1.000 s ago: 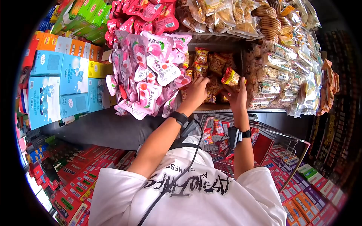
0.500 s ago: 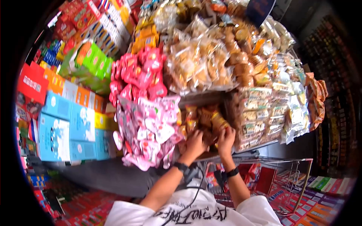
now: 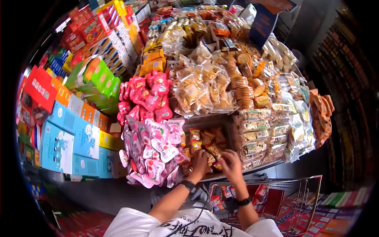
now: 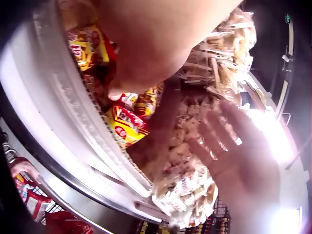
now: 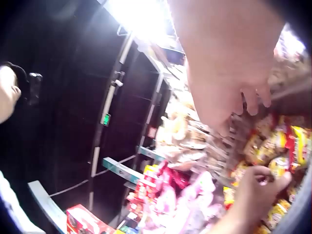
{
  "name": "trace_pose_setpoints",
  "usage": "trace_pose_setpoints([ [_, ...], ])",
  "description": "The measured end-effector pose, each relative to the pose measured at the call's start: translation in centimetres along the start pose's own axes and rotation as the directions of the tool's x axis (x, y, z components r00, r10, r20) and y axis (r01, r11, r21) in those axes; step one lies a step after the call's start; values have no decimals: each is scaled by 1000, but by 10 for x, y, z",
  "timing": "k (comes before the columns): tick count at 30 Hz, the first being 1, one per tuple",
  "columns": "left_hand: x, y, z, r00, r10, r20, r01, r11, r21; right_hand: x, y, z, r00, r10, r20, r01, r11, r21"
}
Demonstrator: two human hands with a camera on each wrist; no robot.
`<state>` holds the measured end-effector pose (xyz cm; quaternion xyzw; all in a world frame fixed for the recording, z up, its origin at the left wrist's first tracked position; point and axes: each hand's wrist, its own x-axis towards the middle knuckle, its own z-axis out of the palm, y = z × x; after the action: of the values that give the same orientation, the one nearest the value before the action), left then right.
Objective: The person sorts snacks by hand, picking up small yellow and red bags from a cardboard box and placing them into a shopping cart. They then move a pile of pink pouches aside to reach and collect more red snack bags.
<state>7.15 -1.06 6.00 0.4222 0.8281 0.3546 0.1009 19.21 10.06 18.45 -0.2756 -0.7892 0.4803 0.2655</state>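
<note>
Small red-and-yellow snack packets (image 3: 195,134) lie in a sunken bin (image 3: 225,123). My left hand (image 3: 200,164) reaches down among them at the front of the bin. Its thumb and forefinger bend toward each other beside a packet (image 5: 280,165) in the right wrist view; I cannot tell whether they pinch it. At the bin's front right, my right hand (image 3: 232,168) hovers above the packets. The left wrist view shows this right hand (image 4: 239,151) with spread fingers and nothing in it.
Pink pouches (image 3: 158,148) heap up left of the bin, and wrapped bars (image 3: 254,136) are stacked on its right. Bagged snacks (image 3: 205,85) lie behind. A wire shopping cart (image 3: 292,197) with red packets stands below the front edge. Blue boxes (image 3: 59,146) are at far left.
The head view has tilted up, showing more of the display. My right hand, which held a red-and-yellow packet, has let it go. My left hand stays in the bin.
</note>
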Motion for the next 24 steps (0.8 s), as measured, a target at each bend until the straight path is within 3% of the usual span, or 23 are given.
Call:
trace_pose_setpoints([
  [1, 0, -4, 5, 1000, 27, -13, -27, 1000, -11, 9, -36, -21, 986, -167, -26, 166, 986, -30],
  [2, 3, 12, -7, 999, -29, 36, 29, 999, 20, 13, -52, -36, 980, -187, -69, 193, 976, 95],
  [3, 13, 33, -25, 993, -82, 79, 78, 996, 53, 15, -102, -59, 976, -168, -141, 182, 979, 94],
  [4, 18, 40, -35, 990, -51, 135, 44, 998, 52, 18, -136, -83, 924, -340, -175, 338, 940, -39],
  [5, 23, 43, -40, 986, -11, 167, 21, 998, -60, 14, -178, -103, 881, -389, -271, 401, 916, -13],
  [7, 26, 63, -60, 985, 33, 171, 3, 979, -204, 11, -244, -132, 683, -585, -436, 631, 774, -51],
  [8, 25, 65, -70, 991, 71, 115, -52, 986, -156, 11, -266, -143, 578, -686, -443, 719, 684, -121],
  [9, 27, 83, -88, 987, 150, 65, -128, 954, -270, 13, -287, -151, 478, -765, -431, 785, 593, -182],
  [12, 15, 117, -164, 967, 254, 20, -238, 929, -283, 24, -329, -153, 323, -884, -339, 862, 422, -279],
  [15, -19, 126, -246, 955, 296, 7, -271, 884, -381, 34, -355, -142, 279, -922, -267, 879, 357, -316],
  [17, -50, 103, -284, 970, 237, -47, -237, 894, -381, 37, -371, -135, 265, -936, -234, 882, 333, -333],
  [20, -97, 63, -342, 994, -11, -108, -16, 970, -244, 37, -389, -127, 275, -934, -228, 861, 345, -374],
  [21, -106, 42, -358, 978, -66, -196, 35, 987, -157, 36, -392, -124, 259, -937, -233, 855, 335, -397],
  [22, -119, 24, -370, 950, -114, -290, 56, 978, -202, 35, -397, -123, 249, -940, -233, 848, 328, -416],
  [24, -145, -12, -392, 915, -261, -307, 193, 953, -233, 36, -410, -116, 267, -940, -214, 818, 338, -466],
])
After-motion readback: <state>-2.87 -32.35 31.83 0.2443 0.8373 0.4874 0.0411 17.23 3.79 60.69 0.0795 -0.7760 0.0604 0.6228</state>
